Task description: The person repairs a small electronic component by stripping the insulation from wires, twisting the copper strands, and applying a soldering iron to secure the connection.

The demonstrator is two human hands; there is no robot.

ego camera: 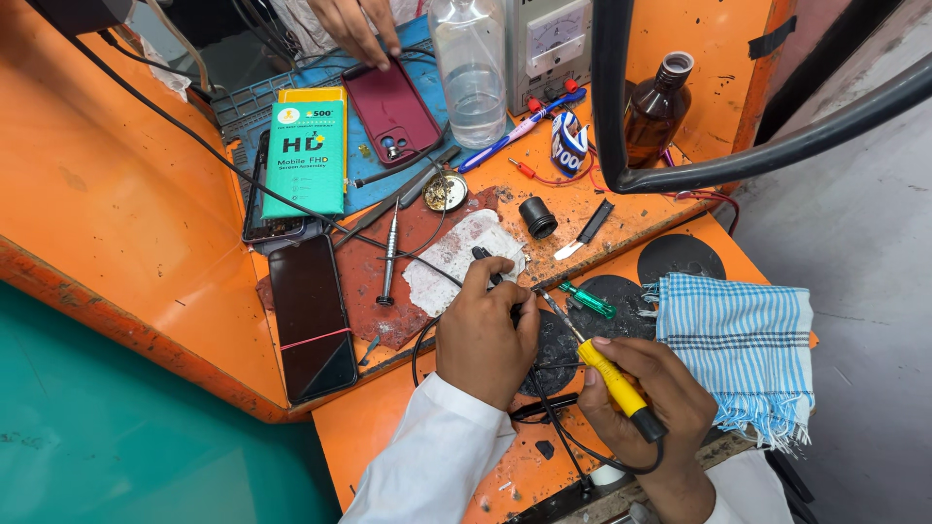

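Gripping soldering iron btwn right-hand fingers

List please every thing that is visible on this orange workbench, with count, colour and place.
soldering iron: 1, yellow handle, in right hand
phone: 1, black, left edge
phone case: 1, maroon, top, under another person's hand
box: 1, green, top left
screwdriver: 1, silver, centre
plastic bottle: 1, clear, top
glass bottle: 1, brown, top right
cloth: 1, blue-white checked, right
left hand: grips black probe
right hand: grips iron
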